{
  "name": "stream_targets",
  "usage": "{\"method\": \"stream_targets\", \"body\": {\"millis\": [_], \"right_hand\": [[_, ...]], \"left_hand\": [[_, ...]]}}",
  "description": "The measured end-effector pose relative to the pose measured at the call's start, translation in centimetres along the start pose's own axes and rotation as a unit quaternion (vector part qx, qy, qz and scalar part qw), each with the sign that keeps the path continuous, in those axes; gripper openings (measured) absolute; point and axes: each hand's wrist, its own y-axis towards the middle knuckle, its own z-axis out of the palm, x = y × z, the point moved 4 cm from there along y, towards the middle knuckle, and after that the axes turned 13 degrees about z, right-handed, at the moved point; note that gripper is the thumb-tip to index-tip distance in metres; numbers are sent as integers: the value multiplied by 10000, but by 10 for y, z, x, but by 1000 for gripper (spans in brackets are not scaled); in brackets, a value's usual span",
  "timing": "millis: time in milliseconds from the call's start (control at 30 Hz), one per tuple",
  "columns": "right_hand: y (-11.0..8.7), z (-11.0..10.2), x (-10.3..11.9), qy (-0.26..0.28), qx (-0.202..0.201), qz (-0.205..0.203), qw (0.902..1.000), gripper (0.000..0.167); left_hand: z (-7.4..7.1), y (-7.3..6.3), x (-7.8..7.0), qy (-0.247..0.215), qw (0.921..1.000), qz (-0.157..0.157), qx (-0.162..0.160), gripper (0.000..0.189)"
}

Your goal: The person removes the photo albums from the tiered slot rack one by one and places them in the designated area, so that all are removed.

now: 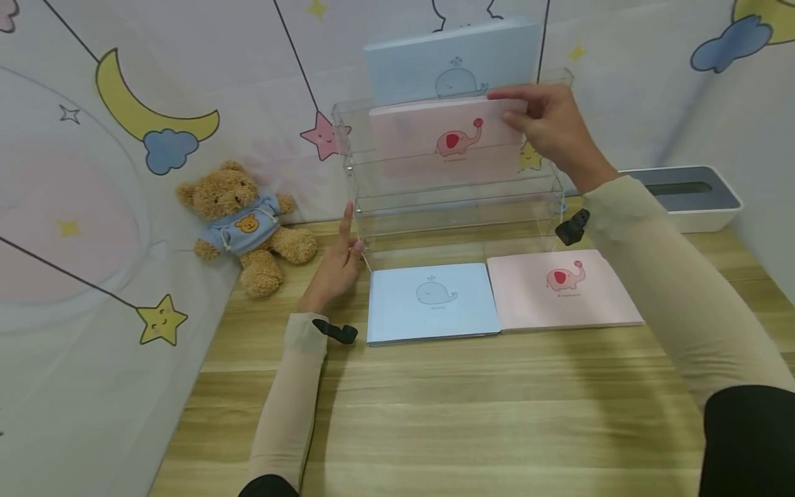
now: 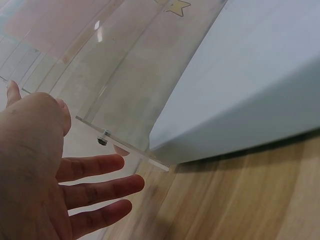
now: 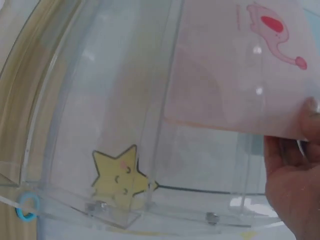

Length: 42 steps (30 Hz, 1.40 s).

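Observation:
A clear tiered rack (image 1: 422, 219) stands at the back of the table. On its upper tier is a pink book (image 1: 404, 134) with a red elephant on the cover; my right hand (image 1: 554, 128) pinches its upper right corner. The right wrist view shows the thumb (image 3: 311, 117) on the cover. Behind it a light blue whale book (image 1: 404, 72) stands on the top tier. My left hand (image 1: 337, 270) is at the rack's lower left side, its fingers (image 2: 107, 192) straight along the outside of the side panel.
Before the rack lie a blue whale book (image 1: 428, 314) and a pink elephant book (image 1: 534, 297), side by side on the wooden table (image 1: 472, 414). A teddy bear (image 1: 245, 224) in a blue top sits at left. A white box with a grey slotted top (image 1: 695, 190) stands at right.

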Motion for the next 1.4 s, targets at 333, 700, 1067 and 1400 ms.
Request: {"method": "stream_targets", "body": {"millis": [333, 700, 1067, 1400], "right_hand": [[-2, 11, -3, 323, -983, -299, 9942, 30], [-1, 15, -1, 630, -1553, -123, 9858, 37], [3, 16, 7, 745, -2064, 330, 9751, 41], [-9, 13, 35, 860, -2333, 25, 9686, 37]], "left_hand": [[0, -1, 0, -5, 9999, -126, 70, 77], [2, -1, 0, -5, 10000, -20, -43, 71], [5, 1, 14, -51, 10000, -21, -28, 72], [19, -4, 48, -149, 9998, -164, 28, 73]]}}
